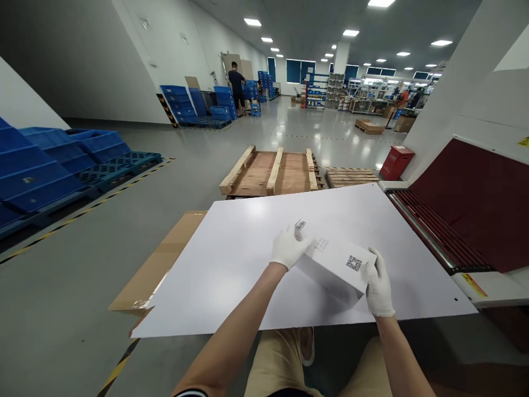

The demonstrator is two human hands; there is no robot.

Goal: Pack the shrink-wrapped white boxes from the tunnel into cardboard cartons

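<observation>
The left hand [288, 248], in a white glove, grips the far left corner of a white box [336, 264], fingers curled over its edge. The right hand [379, 286], gloved too, clasps the box's near right corner, thumb on top. The box is held between both hands just above a white board [231, 264], tilted with its near side lower. It is flat and rectangular, plain white, with a QR code [354, 263] printed near the right end, small grey print by the middle and a barcode label [300, 225] at the far left corner.

The board serves as the desk and lies across the person's front, over tan trousers. Brown cardboard [165, 259] lies under its left edge. To the right stands a machine [467, 204] with a dark red cover and rollers, touching the board's right side. Beyond the board lie wooden pallets [270, 172] on the grey floor, and a red box [397, 161] near them. Blue crates [49, 162] are stacked at the left. Far off, a person [236, 85] stands by more blue crates.
</observation>
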